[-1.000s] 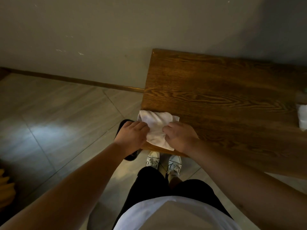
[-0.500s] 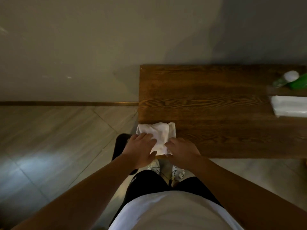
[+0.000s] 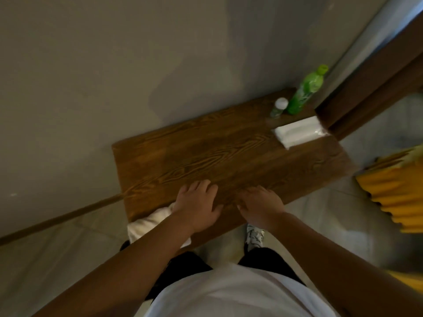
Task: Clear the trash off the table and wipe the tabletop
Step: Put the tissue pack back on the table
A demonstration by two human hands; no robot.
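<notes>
A dark wooden table stands against the grey wall. A folded white cloth lies at its near left corner, partly under my left forearm. My left hand hovers or rests flat over the tabletop just right of the cloth, fingers spread, holding nothing. My right hand is beside it over the table's front edge, fingers apart and empty. At the far right end stand a green bottle and a small white-capped bottle, with a white tissue pack in front of them.
A yellow ribbed object stands on the floor right of the table. A dark wooden door frame rises behind the table's right end. A dark bin peeks out below the cloth corner. My feet are under the front edge.
Both hands have let go of the cloth and moved right over the bare tabletop. The camera has swung right and tilted, bringing the bottles, tissue pack and yellow object into view.
</notes>
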